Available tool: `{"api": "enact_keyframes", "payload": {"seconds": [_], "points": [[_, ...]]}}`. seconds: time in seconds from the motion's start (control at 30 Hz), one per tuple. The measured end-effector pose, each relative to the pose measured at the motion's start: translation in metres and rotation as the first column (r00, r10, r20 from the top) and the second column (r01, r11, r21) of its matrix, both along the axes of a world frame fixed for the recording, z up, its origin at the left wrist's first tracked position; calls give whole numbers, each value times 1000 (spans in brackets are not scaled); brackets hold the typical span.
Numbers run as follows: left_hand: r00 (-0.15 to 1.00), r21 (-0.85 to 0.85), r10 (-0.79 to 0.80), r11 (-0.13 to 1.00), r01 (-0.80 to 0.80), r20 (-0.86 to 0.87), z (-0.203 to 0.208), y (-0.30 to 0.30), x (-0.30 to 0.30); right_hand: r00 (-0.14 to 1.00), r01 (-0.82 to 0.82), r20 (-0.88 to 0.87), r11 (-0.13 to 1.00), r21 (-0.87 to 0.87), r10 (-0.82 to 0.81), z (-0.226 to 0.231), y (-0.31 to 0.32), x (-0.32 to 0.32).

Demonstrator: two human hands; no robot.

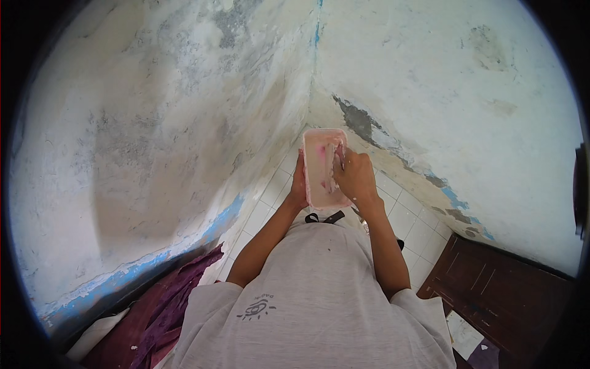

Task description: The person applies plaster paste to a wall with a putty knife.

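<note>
A pale pink rectangular plastic tub (324,132), smeared with whitish paste, is held up in front of my chest. My left hand (299,184) is wrapped round the tub's left side and supports it. My right hand (357,175) is closed over the tub's right half. It grips a paste-covered scraper (332,167), whose flat edge lies inside the tub along its length. My fingers hide most of the scraper's handle, so its exact shape is unclear. Cream-coloured paste coats the tub's bottom, with a few brighter pink patches showing through.
Two patchy walls meet in a corner ahead; the right wall (430,80) has peeling plaster low down, the left wall (153,123) grey stains. White floor tiles (402,218) lie below. Dark brown wooden furniture (491,295) stands at right, purple cloth (166,313) at lower left.
</note>
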State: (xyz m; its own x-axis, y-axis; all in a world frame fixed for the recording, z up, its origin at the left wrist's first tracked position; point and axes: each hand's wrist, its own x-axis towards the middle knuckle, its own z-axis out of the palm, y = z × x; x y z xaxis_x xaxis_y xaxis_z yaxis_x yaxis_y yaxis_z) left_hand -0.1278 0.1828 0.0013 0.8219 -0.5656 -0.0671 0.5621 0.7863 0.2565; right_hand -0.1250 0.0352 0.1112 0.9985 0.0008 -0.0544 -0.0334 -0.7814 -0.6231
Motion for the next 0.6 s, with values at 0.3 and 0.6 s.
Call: {"api": "enact_keyframes", "payload": {"seconds": [0.3,0.6], "points": [[996,204,51,978,-35,-71,-10,-9,-4,991,-27,133,993,116,11,-5,22,1],[1000,59,-9,998,9,3,-6,4,0,997,55,51,996,71,-59,-5,7,-28]]}}
